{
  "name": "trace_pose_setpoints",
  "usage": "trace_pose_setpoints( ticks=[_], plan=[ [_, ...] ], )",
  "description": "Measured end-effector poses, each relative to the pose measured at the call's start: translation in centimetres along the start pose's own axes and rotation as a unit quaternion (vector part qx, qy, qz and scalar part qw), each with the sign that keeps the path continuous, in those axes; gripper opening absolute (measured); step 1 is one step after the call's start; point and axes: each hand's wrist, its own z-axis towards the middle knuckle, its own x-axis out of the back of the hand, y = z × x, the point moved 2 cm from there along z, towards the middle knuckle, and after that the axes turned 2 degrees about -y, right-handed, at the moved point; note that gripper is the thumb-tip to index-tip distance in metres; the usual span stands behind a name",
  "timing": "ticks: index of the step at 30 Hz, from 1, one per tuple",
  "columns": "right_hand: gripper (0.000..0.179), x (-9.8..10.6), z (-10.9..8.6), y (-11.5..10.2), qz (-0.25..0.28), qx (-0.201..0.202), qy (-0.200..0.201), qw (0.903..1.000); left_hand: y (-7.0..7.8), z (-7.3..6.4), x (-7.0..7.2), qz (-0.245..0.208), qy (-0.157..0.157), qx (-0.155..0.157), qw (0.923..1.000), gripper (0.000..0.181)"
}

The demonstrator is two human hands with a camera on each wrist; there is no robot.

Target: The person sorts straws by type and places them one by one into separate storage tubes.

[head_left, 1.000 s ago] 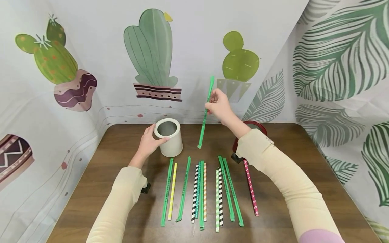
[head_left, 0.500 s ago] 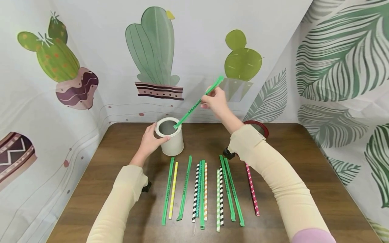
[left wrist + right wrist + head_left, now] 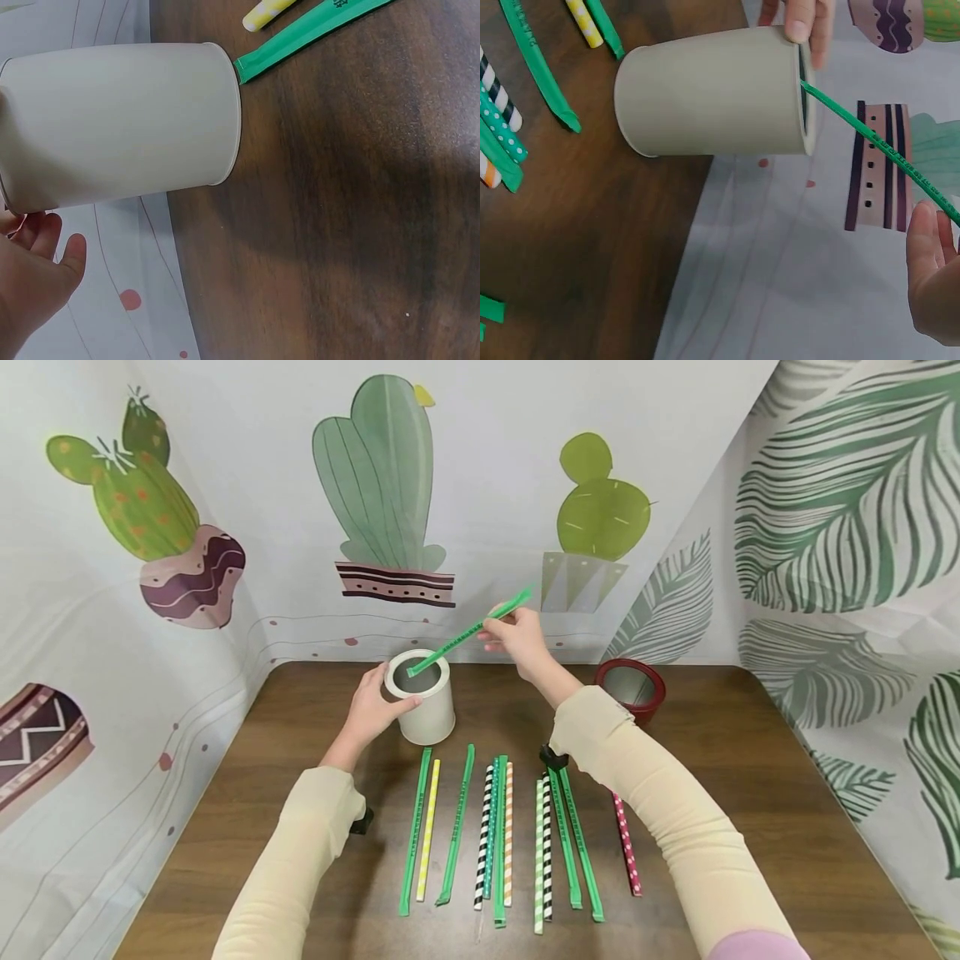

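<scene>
Here we are with the left hand (image 3: pixel 371 706) spanning the pale canister (image 3: pixel 426 718) towards the far left of the table (image 3: pixel 225 827), its thumb over the near rim and its fingers curled round the left side, a hold we'd read as steadying it against a nudge. Over to the right, the right hand (image 3: pixel 519 635) has thumb and fingers pinched on the green wrapped straw (image 3: pixel 465 637), well up towards its upper end, which we reckon leaves the long lower part clear of the fingers. And look at that slant: upper end out to the far right, lower end at the canister's mouth, just dipping inside the rim! We'd guess the other straws (image 3: pixel 500 860) lie side by side on the near side for easy picking, with the dark red container (image 3: pixel 651 703) standing at the far right. As for our green one, it's slim, straight and bright, flattened at the tips, with dark printing along the sleeve
</scene>
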Motion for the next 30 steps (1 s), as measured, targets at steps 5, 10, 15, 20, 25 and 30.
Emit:
trace_pose_setpoints(
  ticks=[5,10,15,20,25,30],
  plan=[
    [0.017,-0.5,0.1,1.3,-0.022,0.0,-0.009,0.9997,0.1,-0.1,0.0,0.0,-0.002,0.002,1.0,0.093],
    [0.025,-1.3,0.2,2.6,-0.029,-0.005,-0.011,0.9995,0.1,-0.1,0.0,0.001,0.002,0.002,1.0,0.092],
    [0.021,-1.9,0.1,3.6,-0.034,-0.01,-0.007,0.9994,0.1,-0.1,-0.1,0.001,0.001,0.002,1.0,0.091],
    [0.021,-2.5,0.0,4.5,-0.047,-0.016,-0.017,0.9986,0.2,-0.2,-0.1,-0.004,-0.002,0.005,1.0,0.092],
    [0.024,-2.9,-0.1,5.5,-0.07,-0.036,-0.031,0.9964,0.4,-0.2,0.1,-0.007,-0.005,0.008,0.9999,0.093],
    [0.019,-3.4,-0.1,6.4,-0.089,-0.057,-0.035,0.9938,0.5,-0.3,0.1,-0.009,-0.007,0.009,0.9999,0.094]
  ],
)
